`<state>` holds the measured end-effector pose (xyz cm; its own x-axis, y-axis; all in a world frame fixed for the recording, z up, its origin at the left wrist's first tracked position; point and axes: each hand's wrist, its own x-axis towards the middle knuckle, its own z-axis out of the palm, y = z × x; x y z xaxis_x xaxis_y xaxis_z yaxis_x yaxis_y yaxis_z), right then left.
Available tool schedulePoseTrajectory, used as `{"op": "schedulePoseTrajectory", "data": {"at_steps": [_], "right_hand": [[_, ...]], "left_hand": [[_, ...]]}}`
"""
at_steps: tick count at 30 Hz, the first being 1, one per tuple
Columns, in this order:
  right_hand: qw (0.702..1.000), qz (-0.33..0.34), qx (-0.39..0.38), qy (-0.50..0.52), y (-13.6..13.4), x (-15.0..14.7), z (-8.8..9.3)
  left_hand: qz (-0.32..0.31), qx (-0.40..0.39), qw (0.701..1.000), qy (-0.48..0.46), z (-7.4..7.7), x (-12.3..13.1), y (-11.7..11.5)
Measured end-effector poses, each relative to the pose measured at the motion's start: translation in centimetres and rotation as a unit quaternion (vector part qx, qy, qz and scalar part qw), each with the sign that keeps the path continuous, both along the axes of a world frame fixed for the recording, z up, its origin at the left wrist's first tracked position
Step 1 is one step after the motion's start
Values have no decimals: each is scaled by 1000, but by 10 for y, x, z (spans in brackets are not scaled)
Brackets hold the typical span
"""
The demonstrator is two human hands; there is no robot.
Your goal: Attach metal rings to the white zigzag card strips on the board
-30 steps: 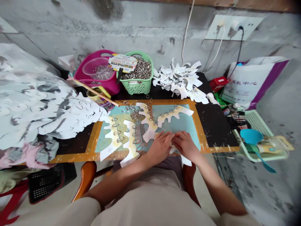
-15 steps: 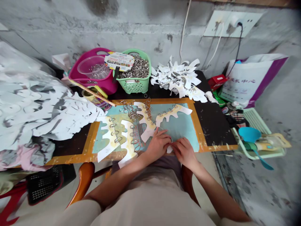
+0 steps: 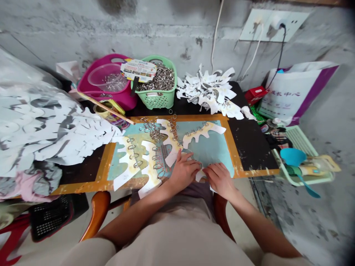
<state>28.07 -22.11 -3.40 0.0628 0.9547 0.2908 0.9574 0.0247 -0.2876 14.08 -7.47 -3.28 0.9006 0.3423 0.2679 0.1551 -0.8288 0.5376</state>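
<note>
My left hand (image 3: 183,170) and my right hand (image 3: 220,177) meet at the near edge of a teal mat with an orange border (image 3: 213,147). Both pinch a white cut-out paper piece (image 3: 200,174) between them; a small metal ring seems to sit at the fingertips, too small to be sure. Other white cut-out strips with metal rings (image 3: 199,132) lie on the mat beyond my hands, with more ringed strips (image 3: 133,157) to the left. A loose cluster of metal rings (image 3: 152,127) lies at the mat's far side.
A green basket of metal rings (image 3: 158,87) and a pink basket (image 3: 108,87) stand at the back. White cut-outs are heaped at back centre (image 3: 210,92) and far left (image 3: 41,125). A tray with a blue scoop (image 3: 296,159) and a white-purple bag (image 3: 294,96) sit right.
Both hands have drawn slightly toward me along the mat's near edge and closed from lying flat into a pinch on the paper piece. The view has shifted a little.
</note>
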Motion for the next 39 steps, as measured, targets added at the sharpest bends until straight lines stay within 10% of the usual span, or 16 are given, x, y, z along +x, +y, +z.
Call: {"op": "schedulePoseTrajectory", "data": {"at_steps": [9,24,39], "right_hand": [[988,-46,14,145,-6,-3,1],[1000,-12,5,-26,-11,0,1],[988,-107,55,102,-10,-21,-10]], "left_hand": [[-27,21,999,-10,-4,-1,-2],[-22,43,999,-3,-1,-5,-3],[-56,51,997,21,7,-8,-5]]}}
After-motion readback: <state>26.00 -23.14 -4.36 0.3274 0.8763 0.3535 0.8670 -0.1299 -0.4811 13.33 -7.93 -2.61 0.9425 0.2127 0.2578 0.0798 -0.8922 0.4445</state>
